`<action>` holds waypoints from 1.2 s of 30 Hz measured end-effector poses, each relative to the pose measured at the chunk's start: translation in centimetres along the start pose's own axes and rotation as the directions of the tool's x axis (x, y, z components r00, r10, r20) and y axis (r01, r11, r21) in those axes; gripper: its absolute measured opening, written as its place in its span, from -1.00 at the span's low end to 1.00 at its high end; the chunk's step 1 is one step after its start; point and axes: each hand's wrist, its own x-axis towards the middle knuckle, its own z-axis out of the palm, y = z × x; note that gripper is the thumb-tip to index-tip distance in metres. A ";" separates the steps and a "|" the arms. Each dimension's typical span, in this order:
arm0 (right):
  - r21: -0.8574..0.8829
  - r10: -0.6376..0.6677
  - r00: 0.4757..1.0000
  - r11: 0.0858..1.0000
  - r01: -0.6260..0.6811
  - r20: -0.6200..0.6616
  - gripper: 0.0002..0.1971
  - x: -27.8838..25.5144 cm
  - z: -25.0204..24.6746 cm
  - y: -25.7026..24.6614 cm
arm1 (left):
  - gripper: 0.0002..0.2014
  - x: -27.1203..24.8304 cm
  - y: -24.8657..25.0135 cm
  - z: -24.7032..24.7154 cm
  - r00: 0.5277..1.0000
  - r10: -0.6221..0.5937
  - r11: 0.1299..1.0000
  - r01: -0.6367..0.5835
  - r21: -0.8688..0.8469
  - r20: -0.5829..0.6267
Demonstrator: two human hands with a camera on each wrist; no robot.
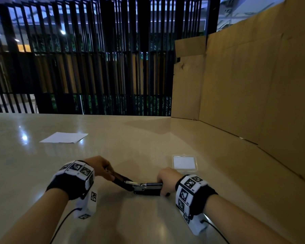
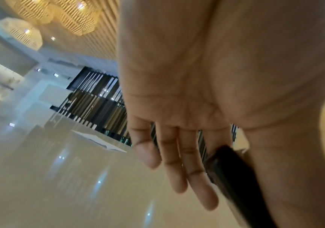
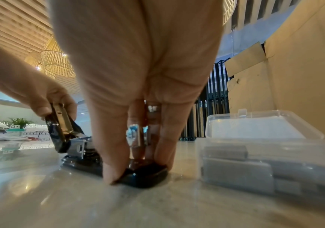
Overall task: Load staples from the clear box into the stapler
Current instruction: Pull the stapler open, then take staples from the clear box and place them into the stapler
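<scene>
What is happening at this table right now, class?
A person is opening a black stapler on the table. The right hand pins its base down; the left hand holds the top arm swung back. The clear box of staples sits closed beside the right hand, so no staples are loaded yet.

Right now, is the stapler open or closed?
Open. The left hand holds the stapler's black top arm swung back from the metal staple rail, while the right hand holds its base on the table.
</scene>
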 end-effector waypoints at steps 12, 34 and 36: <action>0.058 0.003 1.000 0.998 -0.003 0.009 -0.61 0.3 0.3 0.4 | -0.57 0.8 -0.8 2.7 0.998 -0.051 0.951 0.041 0.307 0.025; 0.500 0.163 0.984 0.859 -0.109 -0.066 -0.72 -0.9 -4.4 7.4 | -0.61 3.3 7.2 5.6 0.950 0.277 0.947 -0.296 0.127 0.147; 0.432 0.194 0.980 0.888 -0.158 -0.041 -0.74 -0.7 -4.5 8.0 | -0.61 3.7 7.3 5.6 0.953 0.270 0.950 -0.286 0.124 0.135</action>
